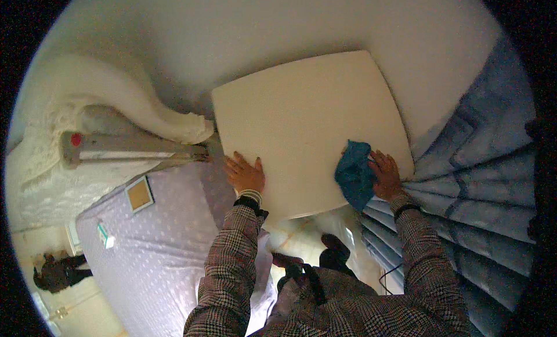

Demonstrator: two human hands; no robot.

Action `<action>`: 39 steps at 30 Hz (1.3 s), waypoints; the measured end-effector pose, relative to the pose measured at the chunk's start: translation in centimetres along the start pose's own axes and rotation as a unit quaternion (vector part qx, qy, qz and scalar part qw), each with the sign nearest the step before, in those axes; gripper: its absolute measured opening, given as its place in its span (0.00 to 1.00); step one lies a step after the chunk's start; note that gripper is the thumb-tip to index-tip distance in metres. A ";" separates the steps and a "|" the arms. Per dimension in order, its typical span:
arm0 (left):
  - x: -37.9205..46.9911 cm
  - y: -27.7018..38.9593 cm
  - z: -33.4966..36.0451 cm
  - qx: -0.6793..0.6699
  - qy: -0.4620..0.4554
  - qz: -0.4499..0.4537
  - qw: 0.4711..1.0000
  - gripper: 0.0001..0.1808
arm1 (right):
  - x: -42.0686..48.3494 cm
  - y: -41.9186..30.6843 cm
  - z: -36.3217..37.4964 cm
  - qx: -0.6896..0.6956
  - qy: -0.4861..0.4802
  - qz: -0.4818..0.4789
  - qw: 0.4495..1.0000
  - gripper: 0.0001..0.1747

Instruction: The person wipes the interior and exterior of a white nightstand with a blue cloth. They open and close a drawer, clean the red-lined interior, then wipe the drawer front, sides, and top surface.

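A pale, flat-topped nightstand or small cabinet (304,115) stands before me against the wall. My left hand (246,173) lies flat at its left edge with fingers apart, holding nothing. Near the right edge, a crumpled blue cloth (354,176) rests on the top, one end reaching the front edge. My right hand (385,173) has its fingers at the cloth's right side and grips it; the thumb is hidden.
At left, a bed with a lavender sheet (174,215) and a carved white headboard (174,123) adjoins the cabinet. A small frame (139,194) and a small box (105,236) lie on it. Blue-grey curtains (474,193) hang at right. A dark-clothed person (61,271) appears far left.
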State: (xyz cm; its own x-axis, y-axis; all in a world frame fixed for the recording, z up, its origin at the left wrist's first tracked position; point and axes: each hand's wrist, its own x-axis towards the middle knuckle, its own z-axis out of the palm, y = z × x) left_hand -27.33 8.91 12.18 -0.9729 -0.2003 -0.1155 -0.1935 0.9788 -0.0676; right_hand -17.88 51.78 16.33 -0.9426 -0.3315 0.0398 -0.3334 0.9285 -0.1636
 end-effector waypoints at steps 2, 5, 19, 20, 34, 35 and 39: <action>0.2 0.8 0.7 -0.015 0.045 -0.041 0.998 0.44 | -0.1 -0.1 0.1 0.009 -0.003 0.008 1.000 0.35; -0.6 1.2 0.8 -0.059 0.026 -0.062 0.996 0.43 | -0.5 -0.3 0.4 0.026 0.037 0.012 0.999 0.35; -1.1 1.1 -1.7 -0.075 0.020 -0.057 0.995 0.42 | 0.7 -1.3 -0.8 0.046 0.002 0.080 0.996 0.36; -1.1 1.2 -1.9 -0.082 0.028 -0.047 0.995 0.42 | 1.4 -1.5 -1.1 0.039 0.017 0.091 0.995 0.36; -1.4 1.1 -2.5 -0.116 -0.003 -0.044 0.992 0.42 | 33.5 14.7 0.5 -0.121 0.040 0.346 0.930 0.27; -1.4 0.9 -2.4 -0.119 0.020 -0.036 0.992 0.42 | 34.9 14.0 1.0 -0.102 0.053 0.361 0.925 0.27; -1.2 0.6 -1.3 -0.097 0.019 -0.034 0.994 0.41 | 36.8 8.1 4.0 -0.132 0.208 0.289 0.925 0.30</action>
State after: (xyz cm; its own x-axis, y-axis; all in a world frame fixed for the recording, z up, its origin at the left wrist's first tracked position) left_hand -26.39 9.77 13.55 -0.9599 -0.2691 -0.0786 -0.2771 0.9534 0.1193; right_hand -55.23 46.38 12.50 -0.8717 0.2754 0.4053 0.2873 0.9573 -0.0324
